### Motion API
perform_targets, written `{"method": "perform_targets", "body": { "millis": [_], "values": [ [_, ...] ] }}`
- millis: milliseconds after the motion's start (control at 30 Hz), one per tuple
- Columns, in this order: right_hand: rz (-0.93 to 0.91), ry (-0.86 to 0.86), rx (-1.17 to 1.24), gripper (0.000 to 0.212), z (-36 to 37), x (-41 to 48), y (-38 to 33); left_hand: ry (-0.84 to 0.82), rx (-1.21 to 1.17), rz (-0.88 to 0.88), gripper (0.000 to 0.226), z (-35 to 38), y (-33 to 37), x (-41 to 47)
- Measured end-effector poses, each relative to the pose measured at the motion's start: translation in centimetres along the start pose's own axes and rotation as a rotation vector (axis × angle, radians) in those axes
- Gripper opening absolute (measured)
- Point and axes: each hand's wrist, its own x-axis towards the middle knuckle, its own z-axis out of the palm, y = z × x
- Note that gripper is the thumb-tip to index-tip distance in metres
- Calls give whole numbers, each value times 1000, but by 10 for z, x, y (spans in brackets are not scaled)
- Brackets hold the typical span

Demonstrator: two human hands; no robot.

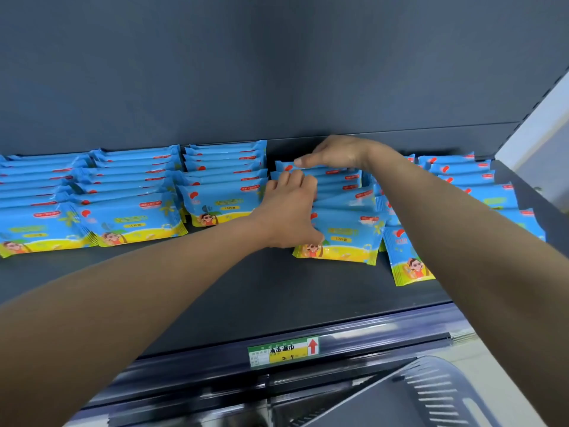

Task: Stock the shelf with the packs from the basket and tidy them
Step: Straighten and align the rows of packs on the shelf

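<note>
Blue-and-yellow wipe packs stand in rows on the dark shelf point(215, 288). My left hand point(289, 208) grips the left side of the middle row of packs point(341, 238), thumb on the front pack and fingers curled over the tops. At the back of that same row my right hand point(335, 154) lies over the rearmost packs with fingers extended and pressing on them. Another pack point(403, 257) lies askew in front of the right-hand row, partly under my right forearm.
Tidy rows of packs point(129, 192) fill the left of the shelf and another row point(480, 186) stands at the right end. A price label point(283, 351) sits on the shelf's front rail. The grey basket point(431, 392) is below at the bottom right.
</note>
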Motion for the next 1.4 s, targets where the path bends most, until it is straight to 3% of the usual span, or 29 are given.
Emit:
{"method": "perform_targets", "body": {
  "millis": [167,333,533,667,767,1033,1200,1400],
  "values": [
    [-82,165,277,37,-11,-2,-3,161,76,-14,49,3,1,9],
    [-116,349,426,25,-12,-7,10,172,147,-48,66,5,-2,19],
    [-4,487,490,30,-7,-17,27,170,207,-71,67,5,-2,24],
    [43,400,622,29,2,-20,31,189,220,-115,65,5,-2,25],
    [46,314,849,26,10,-19,26,185,225,-135,70,7,-4,27],
    [173,349,1108,38,8,-15,19,138,295,-84,88,9,-13,29],
    [111,308,1115,39,4,-13,19,185,376,-77,83,12,-11,29],
    [119,386,1110,39,5,-13,18,180,373,-130,85,14,-13,31]
  ]
}}
